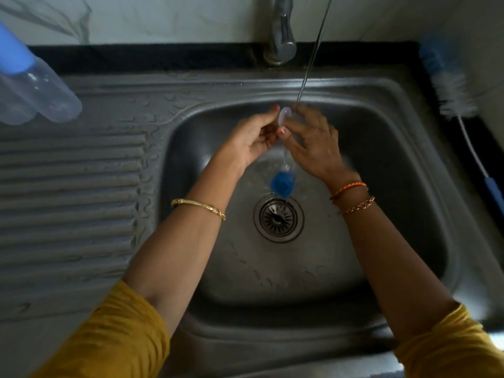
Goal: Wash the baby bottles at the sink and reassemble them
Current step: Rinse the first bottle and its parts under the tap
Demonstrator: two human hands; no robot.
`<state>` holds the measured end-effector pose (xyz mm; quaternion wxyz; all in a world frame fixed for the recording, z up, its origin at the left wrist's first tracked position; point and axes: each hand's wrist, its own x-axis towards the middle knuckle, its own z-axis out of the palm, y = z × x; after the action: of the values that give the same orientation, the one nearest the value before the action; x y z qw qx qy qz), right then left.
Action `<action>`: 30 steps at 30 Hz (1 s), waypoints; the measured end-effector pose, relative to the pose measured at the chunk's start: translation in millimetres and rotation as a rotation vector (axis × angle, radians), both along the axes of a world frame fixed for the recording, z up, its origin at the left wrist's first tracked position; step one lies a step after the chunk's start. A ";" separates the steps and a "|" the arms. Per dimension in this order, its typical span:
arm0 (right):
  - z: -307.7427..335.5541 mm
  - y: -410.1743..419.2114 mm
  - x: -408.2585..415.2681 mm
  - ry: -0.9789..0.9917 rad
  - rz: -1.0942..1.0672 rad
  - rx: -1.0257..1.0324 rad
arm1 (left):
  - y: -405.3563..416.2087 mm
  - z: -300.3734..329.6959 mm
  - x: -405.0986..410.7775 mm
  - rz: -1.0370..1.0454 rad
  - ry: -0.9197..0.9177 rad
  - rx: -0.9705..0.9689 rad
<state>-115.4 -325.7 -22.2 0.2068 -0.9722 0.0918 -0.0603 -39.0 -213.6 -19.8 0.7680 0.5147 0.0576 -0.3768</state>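
Over sink point(409, 148), both hands point(283, 137) rinse clear nipple point(283, 115).

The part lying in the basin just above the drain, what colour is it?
Blue: the part sits below both hands, seen clearly in the head view.

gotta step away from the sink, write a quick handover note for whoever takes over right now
Left hand and right hand: both pinch a clear teat under the running stream, over the sink.
Blue ring lies near the drain.
Capped bottle on the left; brush on the right counter.
Done: cannot tell what has been washed.
Left: finish rinsing, wash the ring, reassemble.
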 end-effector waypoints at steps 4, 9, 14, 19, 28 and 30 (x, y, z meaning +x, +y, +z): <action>4.0 6.4 -1.0 0.003 -0.041 0.228 | 0.4 1.1 -4.9 -0.012 -0.039 0.058; 21.3 10.5 -3.9 -0.047 -0.014 0.235 | -3.4 4.6 -16.0 0.114 0.009 0.072; 31.9 10.3 -9.4 -0.142 -0.040 0.287 | -13.6 14.1 -23.2 0.147 0.029 0.158; 39.9 17.8 -9.6 -0.176 -0.072 0.474 | -18.8 22.7 -23.0 0.212 0.000 0.200; 46.3 4.3 -3.8 -0.141 -0.106 0.452 | -17.6 35.0 -24.4 0.167 -0.023 -0.138; 46.3 2.2 -2.9 -0.161 -0.137 0.454 | -18.3 32.4 -26.5 0.148 -0.046 -0.184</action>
<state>-118.3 -323.6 24.1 0.4217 -0.8845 0.1519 -0.1295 -65.5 -231.9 12.6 0.8388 0.4450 0.0431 -0.3107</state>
